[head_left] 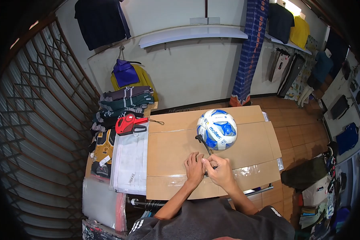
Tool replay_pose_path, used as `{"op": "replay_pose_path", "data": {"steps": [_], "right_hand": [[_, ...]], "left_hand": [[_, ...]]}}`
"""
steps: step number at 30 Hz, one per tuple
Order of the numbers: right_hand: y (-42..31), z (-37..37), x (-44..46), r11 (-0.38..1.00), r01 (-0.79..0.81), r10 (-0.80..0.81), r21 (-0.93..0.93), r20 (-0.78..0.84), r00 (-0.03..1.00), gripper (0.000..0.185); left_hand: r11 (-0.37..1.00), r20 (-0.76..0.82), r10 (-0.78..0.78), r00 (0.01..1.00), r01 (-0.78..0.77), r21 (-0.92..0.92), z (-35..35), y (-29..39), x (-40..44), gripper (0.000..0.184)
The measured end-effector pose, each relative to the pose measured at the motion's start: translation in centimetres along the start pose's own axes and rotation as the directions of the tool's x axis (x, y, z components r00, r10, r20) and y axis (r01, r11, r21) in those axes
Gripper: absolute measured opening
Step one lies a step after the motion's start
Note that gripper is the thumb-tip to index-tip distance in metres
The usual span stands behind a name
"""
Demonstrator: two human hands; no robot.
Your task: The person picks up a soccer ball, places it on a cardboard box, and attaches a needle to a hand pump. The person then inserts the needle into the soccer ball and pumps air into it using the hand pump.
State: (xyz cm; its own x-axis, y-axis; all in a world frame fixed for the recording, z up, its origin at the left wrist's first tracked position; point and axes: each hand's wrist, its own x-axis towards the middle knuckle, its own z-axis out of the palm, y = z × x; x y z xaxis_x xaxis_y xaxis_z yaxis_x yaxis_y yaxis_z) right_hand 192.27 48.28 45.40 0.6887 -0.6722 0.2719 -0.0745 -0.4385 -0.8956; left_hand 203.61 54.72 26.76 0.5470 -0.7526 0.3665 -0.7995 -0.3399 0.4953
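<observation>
We note the ball (217, 130) resting on cardboard (172, 150), likely set close for easy reach; right hand (222, 172) has fingers curled closed round a black hose-like tool (205, 146), apparently steadying its angled head; left hand (195, 167) lies alongside, fingers loosely bent; whether they grip anything, we cannot tell.
</observation>
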Motion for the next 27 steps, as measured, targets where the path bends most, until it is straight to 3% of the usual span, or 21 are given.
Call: {"op": "replay_pose_path", "data": {"steps": [9, 15, 27], "right_hand": [[0.6, 0.7, -0.8, 0.988, -0.003, 0.011, -0.154, 0.052, 0.999, 0.021], [-6.6, -4.3, -1.4, 1.0, 0.01, -0.01, 0.021, 0.023, 1.0, 0.019], [0.8, 1.0, -0.2, 0.996, 0.022, -0.026, -0.089, -0.041, 0.999, 0.03]], "left_hand": [[1.0, -0.013, 0.001, 1.0, -0.001, -0.024, 0.4, -0.4, -0.3, 0.044], [1.0, 0.007, -0.003, 1.0, 0.003, -0.03, 0.1, -0.3, -0.1, 0.045], [1.0, 0.013, -0.001, 1.0, 0.001, -0.011, 0.2, -0.4, -0.2, 0.045]]}}
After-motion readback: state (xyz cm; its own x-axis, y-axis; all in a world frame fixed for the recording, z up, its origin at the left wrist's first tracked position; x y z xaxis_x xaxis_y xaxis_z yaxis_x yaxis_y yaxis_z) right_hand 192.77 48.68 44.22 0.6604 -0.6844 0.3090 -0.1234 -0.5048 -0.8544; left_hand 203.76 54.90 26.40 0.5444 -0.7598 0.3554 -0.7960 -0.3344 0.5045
